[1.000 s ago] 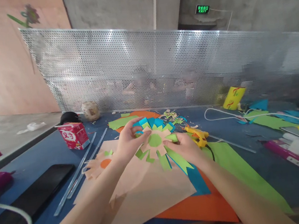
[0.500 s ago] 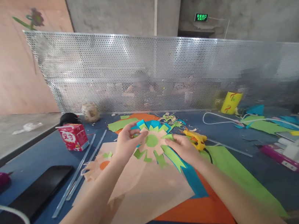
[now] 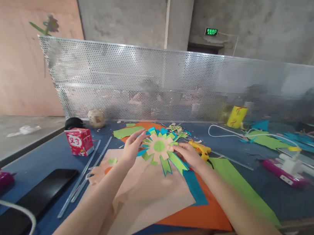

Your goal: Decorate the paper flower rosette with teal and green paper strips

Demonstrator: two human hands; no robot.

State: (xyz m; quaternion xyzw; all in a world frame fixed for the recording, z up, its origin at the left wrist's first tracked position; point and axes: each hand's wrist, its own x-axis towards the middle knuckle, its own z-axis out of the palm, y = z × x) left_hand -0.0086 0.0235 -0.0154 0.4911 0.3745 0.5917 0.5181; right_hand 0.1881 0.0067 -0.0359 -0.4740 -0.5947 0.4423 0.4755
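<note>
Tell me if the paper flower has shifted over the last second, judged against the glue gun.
Cannot tell: the paper flower sits left of the yellow glue gun as before; the camera itself moved.
</note>
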